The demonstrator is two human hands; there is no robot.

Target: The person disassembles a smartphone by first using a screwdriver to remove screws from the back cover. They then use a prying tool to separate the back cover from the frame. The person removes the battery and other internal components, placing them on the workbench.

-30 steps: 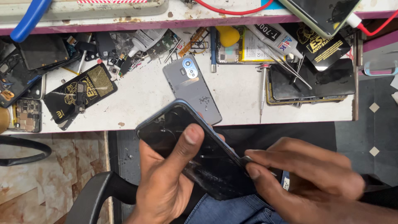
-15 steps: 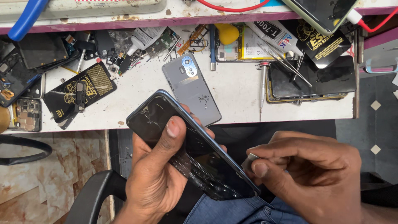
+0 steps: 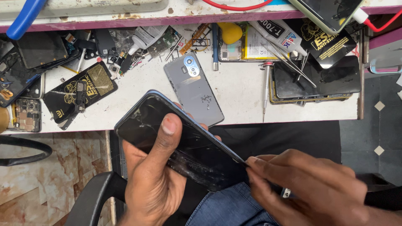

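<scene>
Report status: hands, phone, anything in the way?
Left hand grips cracked phone, thumb on screen. Right hand pinches thin tool at phone's edge. Grey back cover on bench behind, apart; nothing blocking.

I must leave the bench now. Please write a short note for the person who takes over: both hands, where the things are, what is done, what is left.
Left hand holds the cracked phone over the lap, thumb on the glass.
Right hand pinches a thin tool at the phone's right edge; the tip is hidden.
Grey back cover lies off on the white bench; screwdriver and tweezers are beside it.
Done: back cover off.
Left: the cracked screen is not yet lifted off.
</scene>
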